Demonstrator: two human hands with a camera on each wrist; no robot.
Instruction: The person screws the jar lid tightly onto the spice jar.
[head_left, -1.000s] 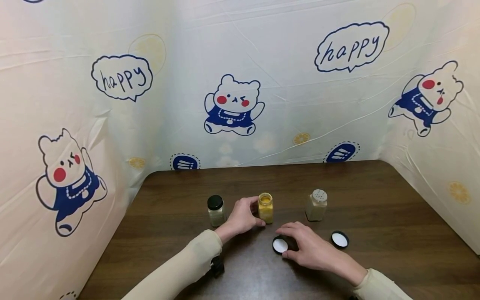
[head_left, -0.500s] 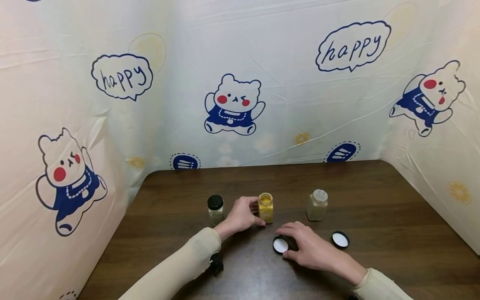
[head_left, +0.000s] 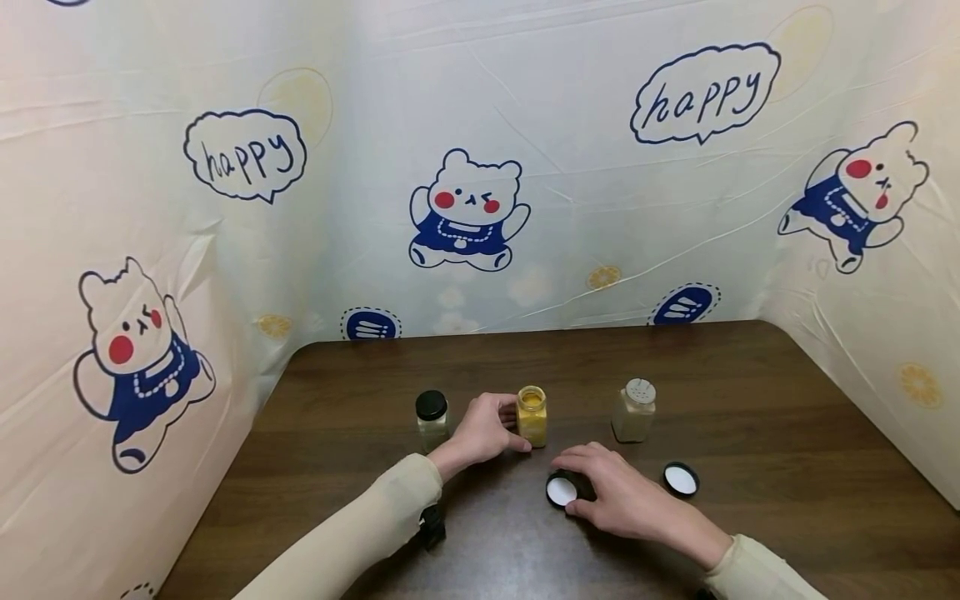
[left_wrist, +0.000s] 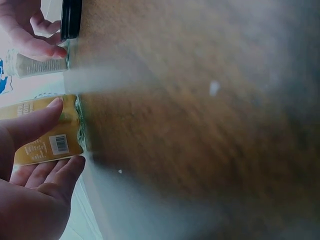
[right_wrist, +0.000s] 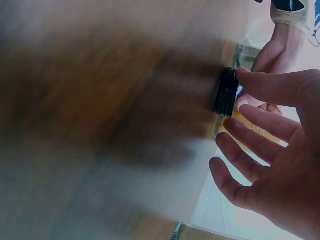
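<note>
An uncapped glass jar of yellow powder [head_left: 532, 419] stands upright near the table's middle. My left hand [head_left: 483, 432] holds it from the left, the thumb on its near side and the other fingers round behind, as the left wrist view [left_wrist: 42, 185] shows. In front of it, a black lid [head_left: 561, 492] lies on the table, white inside facing up. My right hand [head_left: 618, 493] curves over the lid from the right. Its thumb is at the near edge and its fingertips at the far edge; the right wrist view shows the lid [right_wrist: 227, 92] between them.
A jar with a black lid [head_left: 432, 421] stands beyond my left wrist. A pale jar with a perforated shaker top [head_left: 633, 410] stands at the right. Another black lid [head_left: 681, 480] lies white side up beyond my right hand. A printed curtain [head_left: 465, 100] surrounds the brown table [head_left: 720, 367].
</note>
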